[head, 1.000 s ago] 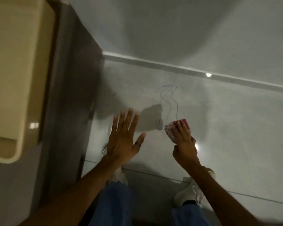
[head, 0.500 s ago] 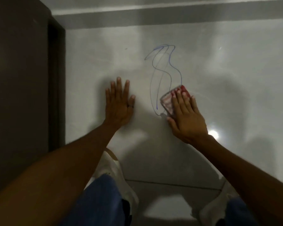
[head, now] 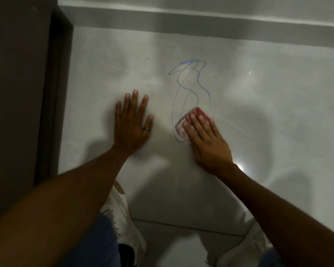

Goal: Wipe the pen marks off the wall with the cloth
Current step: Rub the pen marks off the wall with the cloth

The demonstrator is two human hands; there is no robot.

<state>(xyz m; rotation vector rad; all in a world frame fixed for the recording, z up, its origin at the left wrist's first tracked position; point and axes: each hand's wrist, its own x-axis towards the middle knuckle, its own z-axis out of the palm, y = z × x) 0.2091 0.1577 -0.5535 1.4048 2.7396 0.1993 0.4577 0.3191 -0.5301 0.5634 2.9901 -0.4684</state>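
Blue pen marks loop in tall scribbles on the pale grey wall. A folded red and white cloth lies flat against the wall over the lower right end of the scribble. My right hand presses on the cloth with its fingers flat, covering most of it. Left of the marks, my left hand rests flat on the wall, fingers spread, a ring on the thumb, nothing in it.
A dark door frame runs down the left side. A white moulding strip crosses the wall above the marks. Below are my jeans and white shoes on the tiled floor.
The view has tilted down and closed in on the wall. My right hand went from gripping the cloth at its fingertips to pressing it flat on the lower marks. My left hand stays planted.
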